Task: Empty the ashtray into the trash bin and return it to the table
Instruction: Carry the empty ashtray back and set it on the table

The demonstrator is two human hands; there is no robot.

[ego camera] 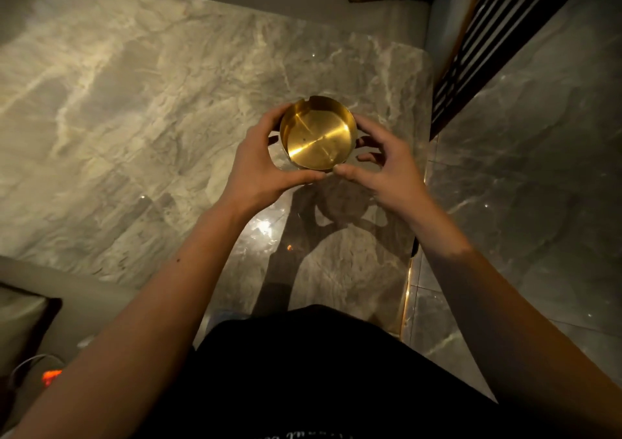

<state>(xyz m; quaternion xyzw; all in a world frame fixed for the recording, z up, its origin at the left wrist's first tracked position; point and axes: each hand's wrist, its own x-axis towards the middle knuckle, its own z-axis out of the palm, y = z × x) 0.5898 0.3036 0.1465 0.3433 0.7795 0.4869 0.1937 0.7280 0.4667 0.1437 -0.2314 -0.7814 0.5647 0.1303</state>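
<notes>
A round gold metal ashtray (318, 134) with notches in its rim is held upright above the marble table (141, 109). Its inside looks bare apart from a tiny speck. My left hand (266, 166) wraps its left side, thumb along the near rim. My right hand (380, 166) cups the right side, its thumb tip touching the near rim and its fingers curled underneath. The shadow of hands and ashtray falls on the table just below. No trash bin is in view.
The table's right edge (427, 142) borders a glossy dark marble floor (531, 156). A dark slatted panel (498, 31) runs diagonally at the upper right. Cushioned seating (20, 324) and a small orange light (50, 376) lie at the lower left.
</notes>
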